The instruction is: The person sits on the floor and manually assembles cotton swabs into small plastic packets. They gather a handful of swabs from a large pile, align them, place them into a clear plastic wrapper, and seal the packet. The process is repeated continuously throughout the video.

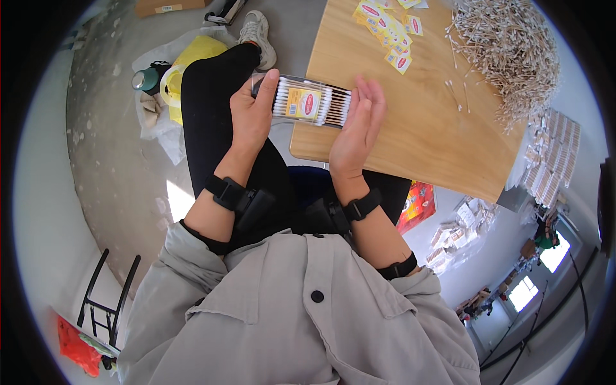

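A clear plastic box of cotton swabs (326,106) is held up level between my hands, off the near left edge of the table. A yellow and white label with a red oval (303,104) shows among the white tips. My left hand (252,109) is closed round the box's left end, thumb on top. At the right end my right hand (361,125) is cupped with its fingers together against the box. Its palm side and fingers hide that end, where bare swab sticks show.
On the wooden table (410,122) lie scattered yellow labels (391,35) and a large heap of loose cotton swabs (507,58). Packed swab boxes (548,157) are stacked beyond its right edge. A yellow bag (192,61) and a green-lidded bottle (146,79) are on the floor at left.
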Demonstrator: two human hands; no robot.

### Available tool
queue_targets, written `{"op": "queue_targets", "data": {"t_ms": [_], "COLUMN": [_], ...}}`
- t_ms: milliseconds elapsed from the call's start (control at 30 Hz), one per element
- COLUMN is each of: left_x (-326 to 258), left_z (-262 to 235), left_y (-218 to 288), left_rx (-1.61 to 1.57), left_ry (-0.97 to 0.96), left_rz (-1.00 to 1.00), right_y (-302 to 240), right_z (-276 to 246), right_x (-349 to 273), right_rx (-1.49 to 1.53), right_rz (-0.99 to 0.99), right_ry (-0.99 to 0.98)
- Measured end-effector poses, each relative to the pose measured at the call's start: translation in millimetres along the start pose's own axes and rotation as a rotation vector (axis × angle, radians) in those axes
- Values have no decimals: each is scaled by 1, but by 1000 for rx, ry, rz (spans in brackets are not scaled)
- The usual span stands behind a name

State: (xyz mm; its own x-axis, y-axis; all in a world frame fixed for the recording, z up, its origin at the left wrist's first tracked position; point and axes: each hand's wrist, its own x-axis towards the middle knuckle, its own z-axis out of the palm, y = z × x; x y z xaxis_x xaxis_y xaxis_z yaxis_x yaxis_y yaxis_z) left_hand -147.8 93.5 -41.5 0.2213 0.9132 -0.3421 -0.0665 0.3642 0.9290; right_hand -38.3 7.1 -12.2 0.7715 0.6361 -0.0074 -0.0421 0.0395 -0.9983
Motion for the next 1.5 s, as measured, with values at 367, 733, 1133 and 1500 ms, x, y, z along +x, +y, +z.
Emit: {"op": "queue_targets", "data": {"t_ms": [367, 733, 1133, 1500], "left_x": [2, 5, 2, -51], "left_z": [-4, -5, 1, 53], "left_y": [-6, -2, 1, 54], "left_rx": [62, -260, 100, 893], "left_ry": [-36, -37, 73, -110], "left_rz": [21, -157, -34, 786], "right_y": [-3, -7, -7, -10], "right_z": [37, 21, 12, -228], "right_x": [-11, 1, 9, 156], "right_rx": [-85, 130, -198, -925], "right_rz": [-1, 64, -8, -267], "right_ry": [19, -66, -99, 119]}}
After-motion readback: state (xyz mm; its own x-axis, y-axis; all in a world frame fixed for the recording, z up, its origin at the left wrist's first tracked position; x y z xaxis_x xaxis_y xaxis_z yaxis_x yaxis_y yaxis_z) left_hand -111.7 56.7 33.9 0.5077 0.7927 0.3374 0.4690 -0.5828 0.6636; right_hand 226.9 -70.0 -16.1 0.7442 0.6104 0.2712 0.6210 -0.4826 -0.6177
